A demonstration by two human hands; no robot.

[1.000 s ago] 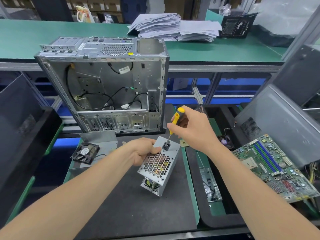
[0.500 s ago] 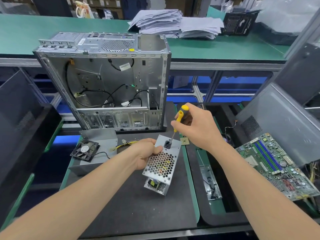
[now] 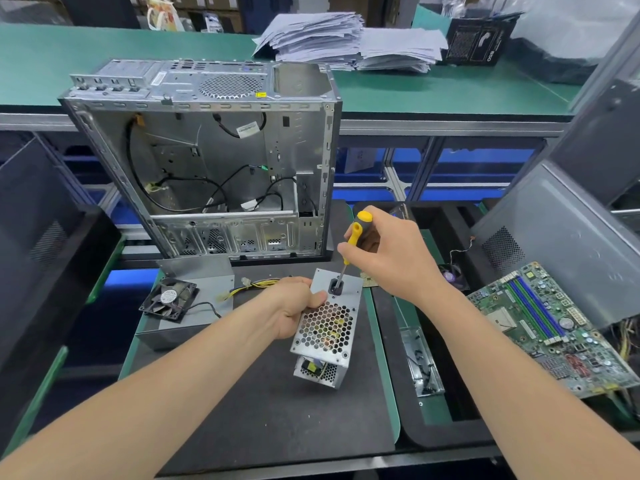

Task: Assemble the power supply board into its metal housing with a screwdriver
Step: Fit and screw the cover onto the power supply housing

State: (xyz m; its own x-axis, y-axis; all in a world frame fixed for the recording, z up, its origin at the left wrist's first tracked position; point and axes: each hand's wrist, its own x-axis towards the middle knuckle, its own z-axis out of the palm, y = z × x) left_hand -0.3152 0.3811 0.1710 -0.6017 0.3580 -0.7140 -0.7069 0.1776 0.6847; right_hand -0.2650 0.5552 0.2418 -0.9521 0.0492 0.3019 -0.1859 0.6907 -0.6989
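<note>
Yellow-handled screwdriver [image 3: 354, 233], gripped by right hand [image 3: 394, 258], meets perforated metal housing [image 3: 327, 327] mid-frame, left hand [image 3: 294, 310] clasping it. Likely fastening; next, steady turns.

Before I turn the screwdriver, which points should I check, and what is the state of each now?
Left hand grips the housing at its side: ok.
Right hand holds the screwdriver by its handle: ok.
Tip seated in a screw head: cannot tell; it ends at the dark socket opening.
Board inside the housing, parts visible through the grille: ok.
Yellow cables clear of the tip: ok.
</note>
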